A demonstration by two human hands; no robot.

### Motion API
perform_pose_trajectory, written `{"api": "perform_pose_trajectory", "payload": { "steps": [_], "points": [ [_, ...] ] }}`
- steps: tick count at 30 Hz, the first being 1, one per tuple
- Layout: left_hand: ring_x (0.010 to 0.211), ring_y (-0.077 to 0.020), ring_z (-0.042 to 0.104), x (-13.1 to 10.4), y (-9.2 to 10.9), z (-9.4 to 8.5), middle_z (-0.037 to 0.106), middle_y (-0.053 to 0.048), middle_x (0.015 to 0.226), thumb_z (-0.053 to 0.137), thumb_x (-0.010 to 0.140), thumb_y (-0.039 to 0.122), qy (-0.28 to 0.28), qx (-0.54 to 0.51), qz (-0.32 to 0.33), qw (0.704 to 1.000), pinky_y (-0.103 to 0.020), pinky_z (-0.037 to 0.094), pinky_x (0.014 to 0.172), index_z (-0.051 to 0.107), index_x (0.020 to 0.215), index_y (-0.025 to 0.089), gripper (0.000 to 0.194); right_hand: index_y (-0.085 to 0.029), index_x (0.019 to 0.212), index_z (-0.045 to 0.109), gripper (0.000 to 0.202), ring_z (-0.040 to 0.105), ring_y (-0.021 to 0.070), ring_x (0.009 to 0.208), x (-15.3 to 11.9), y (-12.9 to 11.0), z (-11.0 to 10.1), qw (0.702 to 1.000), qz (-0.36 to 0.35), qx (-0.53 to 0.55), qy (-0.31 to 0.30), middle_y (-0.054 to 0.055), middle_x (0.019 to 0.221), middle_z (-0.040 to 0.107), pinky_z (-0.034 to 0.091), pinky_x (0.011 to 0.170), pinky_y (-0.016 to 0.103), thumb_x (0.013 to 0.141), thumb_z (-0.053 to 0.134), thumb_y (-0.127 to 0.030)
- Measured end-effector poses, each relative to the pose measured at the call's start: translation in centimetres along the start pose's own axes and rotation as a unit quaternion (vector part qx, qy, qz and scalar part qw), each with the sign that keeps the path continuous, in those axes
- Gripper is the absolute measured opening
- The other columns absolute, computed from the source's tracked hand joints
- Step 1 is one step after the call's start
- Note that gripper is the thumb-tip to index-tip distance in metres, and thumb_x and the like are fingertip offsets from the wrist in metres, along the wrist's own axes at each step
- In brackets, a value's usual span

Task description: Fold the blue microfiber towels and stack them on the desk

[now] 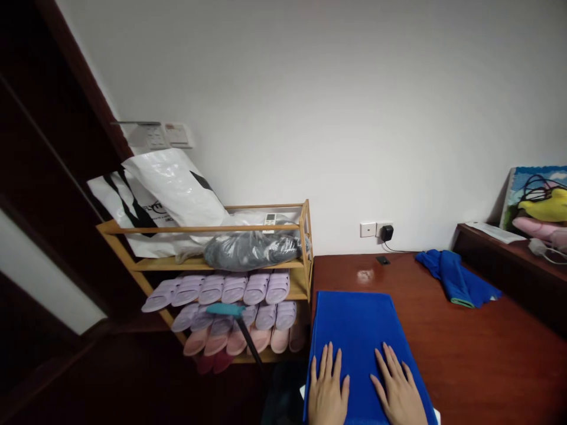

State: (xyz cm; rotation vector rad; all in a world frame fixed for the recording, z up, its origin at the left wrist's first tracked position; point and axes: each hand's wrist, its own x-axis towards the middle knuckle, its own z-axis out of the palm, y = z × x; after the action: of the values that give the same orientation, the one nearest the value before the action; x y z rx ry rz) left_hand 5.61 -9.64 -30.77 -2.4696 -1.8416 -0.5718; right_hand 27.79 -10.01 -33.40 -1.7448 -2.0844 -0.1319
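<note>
A flat blue rectangular piece (pixel 357 324), which looks like folded cloth, lies on the reddish-brown wooden table (pixel 482 360) along its left edge. My left hand (pixel 328 386) rests palm down on its lower left part, fingers spread. On the lower right part lies my right hand (pixel 397 386), also flat with its fingers apart. Neither hand holds anything. Small white corners stick out from under the blue piece at both sides near the bottom. Further back on the right is a crumpled blue cloth (pixel 456 277) with a green edge.
Left of the table stands a wooden rack (pixel 208 229) with purple and pink slippers (pixel 234 287), white bags (pixel 172 186) and a remote (pixel 270 222). A blue-headed handle (pixel 225 309) leans before it. A black plug (pixel 387 232) sits in the wall socket. A raised shelf (pixel 487 248) holds a yellow toy.
</note>
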Motion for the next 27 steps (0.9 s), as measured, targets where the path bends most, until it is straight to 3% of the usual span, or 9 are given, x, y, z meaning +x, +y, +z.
{"api": "perform_pose_trajectory", "payload": {
  "steps": [2,5,9,13,16,18,23,27],
  "points": [
    [0.135,-0.027,0.032,-1.0,0.2,0.2,0.022,0.0,0.151,0.043,0.09,0.034,0.005,0.003,0.026,1.0,-0.047,0.034,0.107,0.013,0.146,0.032,0.063,-0.032,0.141,0.034,0.062,0.034,0.0318,0.133,-0.9,-0.5,0.3,1.0,-0.004,-0.011,0.017,0.004,0.147,0.03,0.036,0.102,0.054,0.086,0.039,-0.059],
    [0.131,-0.0279,0.039,-3.3,0.2,2.0,0.027,0.001,0.149,0.048,0.087,0.037,0.009,0.013,0.064,0.998,-0.047,0.037,0.104,0.009,0.146,0.035,0.07,-0.037,0.139,0.036,0.06,0.039,0.0339,0.129,-2.9,-1.0,1.3,1.0,-0.013,-0.009,0.022,0.003,0.143,0.038,0.039,0.098,0.055,0.084,0.041,-0.06],
    [0.129,-0.03,0.042,-5.1,-0.1,3.8,0.032,0.001,0.147,0.051,0.085,0.037,0.019,0.027,0.038,0.999,-0.05,0.034,0.105,0.01,0.145,0.037,0.073,-0.039,0.141,0.029,0.06,0.039,0.0324,0.129,-4.0,-1.0,1.3,1.0,-0.011,0.005,-0.005,0.002,0.144,0.037,0.04,0.098,0.053,0.086,0.039,-0.059],
    [0.133,-0.0276,0.037,-3.4,0.0,1.0,0.025,0.003,0.15,0.047,0.089,0.037,-0.024,0.002,0.075,0.997,-0.047,0.034,0.106,0.009,0.146,0.037,0.068,-0.035,0.145,0.018,0.06,0.028,0.0282,0.136,-1.7,-0.7,-0.9,0.998,-0.031,0.015,-0.047,0.001,0.15,0.025,0.035,0.104,0.05,0.09,0.033,-0.055],
    [0.137,-0.0269,0.028,-1.3,0.8,-1.5,0.02,0.002,0.152,0.038,0.093,0.04,-0.045,-0.011,0.044,0.998,-0.049,0.029,0.109,0.01,0.146,0.035,0.06,-0.033,0.145,0.021,0.057,0.023,0.0257,0.138,0.8,-0.8,-2.2,0.996,-0.042,0.011,-0.072,0.001,0.151,0.023,0.031,0.106,0.049,0.092,0.029,-0.054],
    [0.138,-0.0281,0.025,-0.6,1.4,-2.3,0.018,0.0,0.153,0.038,0.093,0.041,-0.055,-0.012,0.018,0.998,-0.051,0.027,0.11,0.012,0.147,0.033,0.06,-0.03,0.144,0.026,0.059,0.024,0.0263,0.138,1.7,-1.2,-2.4,0.997,-0.024,-0.003,-0.067,0.004,0.15,0.025,0.03,0.107,0.05,0.092,0.029,-0.056],
    [0.138,-0.0284,0.025,-2.2,2.0,-1.1,0.015,-0.001,0.153,0.041,0.092,0.032,-0.05,0.003,0.022,0.999,-0.051,0.028,0.109,0.007,0.147,0.033,0.064,-0.031,0.145,0.023,0.064,0.023,0.0304,0.138,-0.5,-2.2,-1.4,0.999,0.006,-0.037,-0.002,0.005,0.151,0.025,0.031,0.103,0.054,0.089,0.035,-0.06],
    [0.137,-0.028,0.029,-3.0,1.9,-0.3,0.017,0.0,0.153,0.043,0.091,0.038,-0.061,0.007,0.056,0.997,-0.049,0.031,0.108,0.007,0.147,0.034,0.066,-0.032,0.145,0.024,0.065,0.023,0.0326,0.137,-1.9,-1.8,-0.6,0.999,-0.005,-0.043,0.019,0.005,0.149,0.03,0.028,0.103,0.057,0.088,0.038,-0.06]
  ]
}}
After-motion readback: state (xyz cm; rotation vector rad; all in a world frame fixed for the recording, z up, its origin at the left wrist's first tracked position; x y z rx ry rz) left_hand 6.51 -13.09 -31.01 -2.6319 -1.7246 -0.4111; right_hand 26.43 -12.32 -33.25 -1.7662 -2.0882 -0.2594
